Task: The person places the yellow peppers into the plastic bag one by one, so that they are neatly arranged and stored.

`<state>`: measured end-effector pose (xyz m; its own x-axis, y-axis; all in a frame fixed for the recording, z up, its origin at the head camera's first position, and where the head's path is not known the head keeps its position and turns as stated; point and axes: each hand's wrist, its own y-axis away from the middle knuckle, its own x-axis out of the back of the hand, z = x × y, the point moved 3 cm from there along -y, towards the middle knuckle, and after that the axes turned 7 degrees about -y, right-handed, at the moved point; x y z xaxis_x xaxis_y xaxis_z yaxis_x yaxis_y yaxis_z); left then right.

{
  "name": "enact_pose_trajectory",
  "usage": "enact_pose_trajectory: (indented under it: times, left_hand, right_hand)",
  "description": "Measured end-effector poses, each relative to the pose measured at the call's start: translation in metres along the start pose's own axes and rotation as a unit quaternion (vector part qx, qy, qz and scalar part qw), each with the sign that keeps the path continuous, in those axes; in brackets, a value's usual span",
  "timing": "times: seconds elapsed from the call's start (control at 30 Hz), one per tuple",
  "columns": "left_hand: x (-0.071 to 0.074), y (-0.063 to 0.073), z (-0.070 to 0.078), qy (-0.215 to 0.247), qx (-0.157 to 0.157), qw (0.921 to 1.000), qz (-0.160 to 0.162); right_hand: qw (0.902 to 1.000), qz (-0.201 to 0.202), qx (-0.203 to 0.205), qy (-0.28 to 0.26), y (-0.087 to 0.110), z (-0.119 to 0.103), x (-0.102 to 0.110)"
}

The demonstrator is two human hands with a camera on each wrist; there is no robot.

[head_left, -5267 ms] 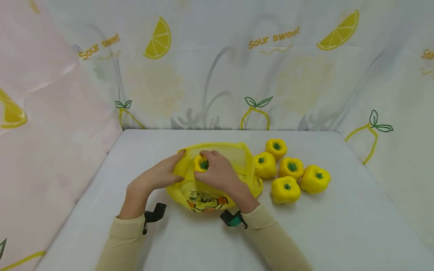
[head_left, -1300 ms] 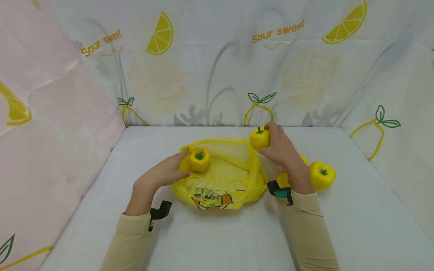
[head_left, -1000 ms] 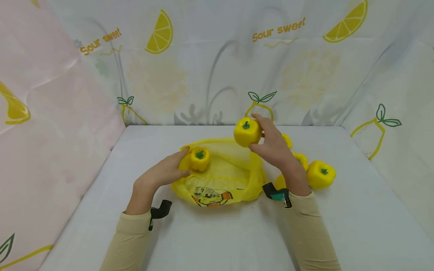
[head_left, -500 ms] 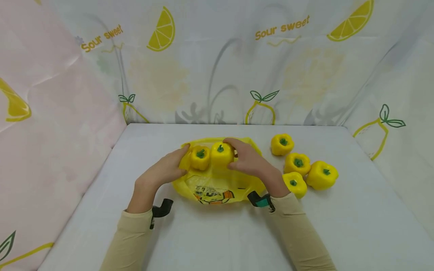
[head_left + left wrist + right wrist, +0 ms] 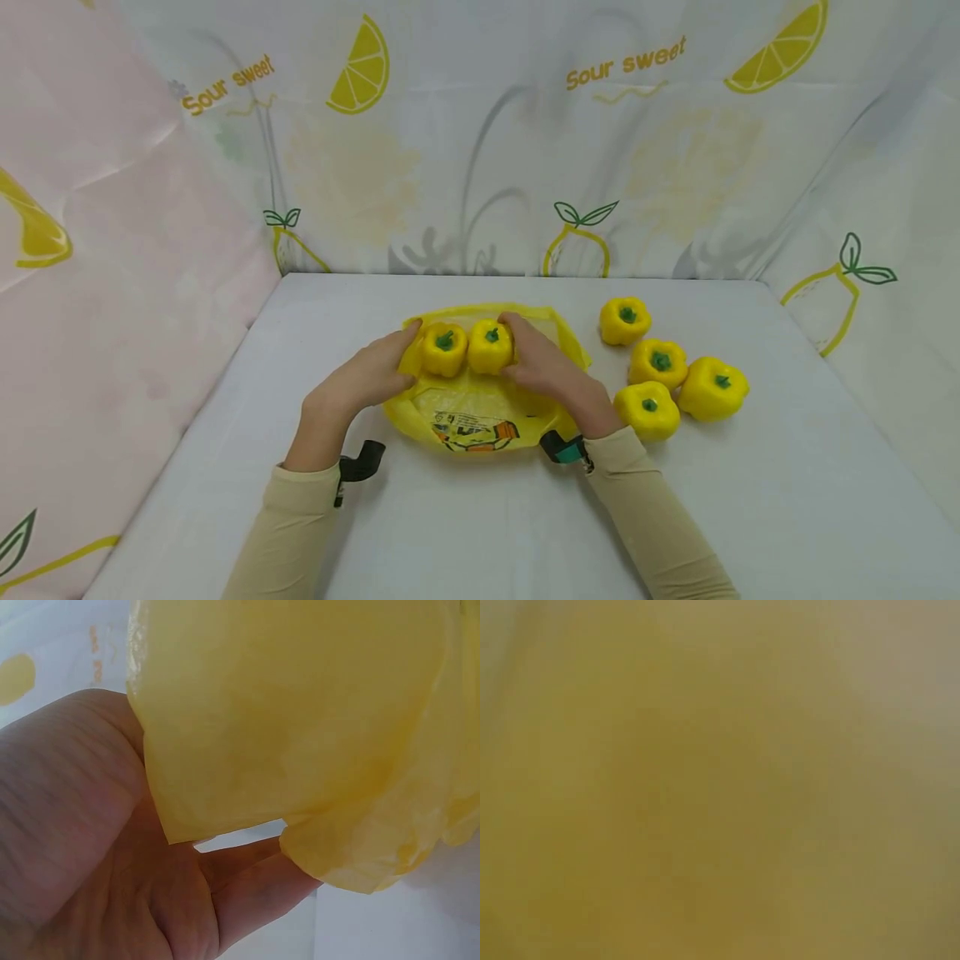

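A white table (image 5: 450,533) fills the lower middle of the frame. Behind it, at the top, is a pale cloth wall (image 5: 420,192) with printed lemon slices (image 5: 360,71) and "Sour sweet" words (image 5: 630,63). The left wall (image 5: 150,275) looks pinkish; the light is soft.

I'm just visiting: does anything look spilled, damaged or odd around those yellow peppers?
Nothing looks spilled or damaged. Four yellow peppers are grouped on the table, and two more peppers are side by side in the open yellow bag. The one oddity is the right wrist picture: just a yellowish blur, with nothing identifiable.
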<state>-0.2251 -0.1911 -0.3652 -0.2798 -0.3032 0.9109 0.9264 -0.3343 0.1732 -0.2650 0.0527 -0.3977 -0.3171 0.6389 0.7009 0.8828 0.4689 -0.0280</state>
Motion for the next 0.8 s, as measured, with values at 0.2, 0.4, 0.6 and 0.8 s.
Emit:
enact_pose_trajectory:
  times: [0.2, 0.4, 0.6, 0.8]
  left_hand:
    - [-0.001, 0.000, 0.001, 0.009, 0.009, 0.9999, -0.006]
    - [-0.001, 0.000, 0.003, -0.001, 0.011, 0.9999, -0.007]
    - [0.000, 0.000, 0.003, -0.007, 0.008, 0.9999, -0.004]
    - [-0.002, -0.001, 0.003, -0.010, 0.008, 0.9999, -0.002]
  right_hand:
    - [1.0000, -0.001, 0.000, 0.006, 0.002, 0.000, 0.001]
    - [0.9992, -0.026, -0.024, 0.017, 0.009, -0.007, 0.013]
    - [0.9987, -0.028, -0.028, 0.031, 0.022, -0.015, 0.039]
    - [0.9998, 0.018, 0.000, 0.010, 0.036, -0.016, 0.076]
